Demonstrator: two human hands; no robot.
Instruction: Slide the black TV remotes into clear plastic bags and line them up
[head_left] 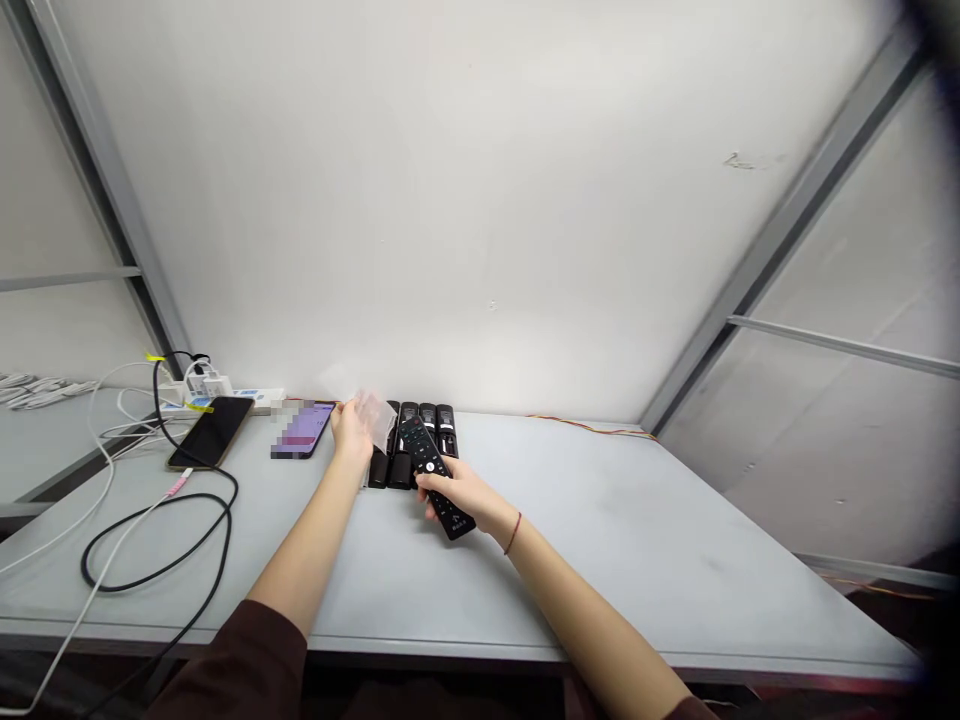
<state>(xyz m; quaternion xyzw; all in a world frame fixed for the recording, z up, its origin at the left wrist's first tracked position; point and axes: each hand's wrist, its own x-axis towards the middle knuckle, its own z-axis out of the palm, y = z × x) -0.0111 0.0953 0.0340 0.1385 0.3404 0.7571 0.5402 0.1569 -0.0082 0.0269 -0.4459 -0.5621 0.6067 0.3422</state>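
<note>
While gripping a black remote control right-handed, held translucent plastic film left-handed

While clasping the remote in the right hand, with thumb across the upturned keypad and fingers curled beneath, held its far end toward the left. Held it in front of and partly across a row of black remotes lying side by side on the grey tabletop; could not tell whether in contact with them. Pinched the film in the left hand, with fingers partly hidden and its loose part overlapping the row's left end. Wore a red cord bracelet on the right wrist. Had a smartphone with a lit purple screen just left of the left hand, and a dark-screened smartphone farther left, near a power strip. Had a looped black cable at the left, and thin red and yellow wires along the wall at right.
</note>
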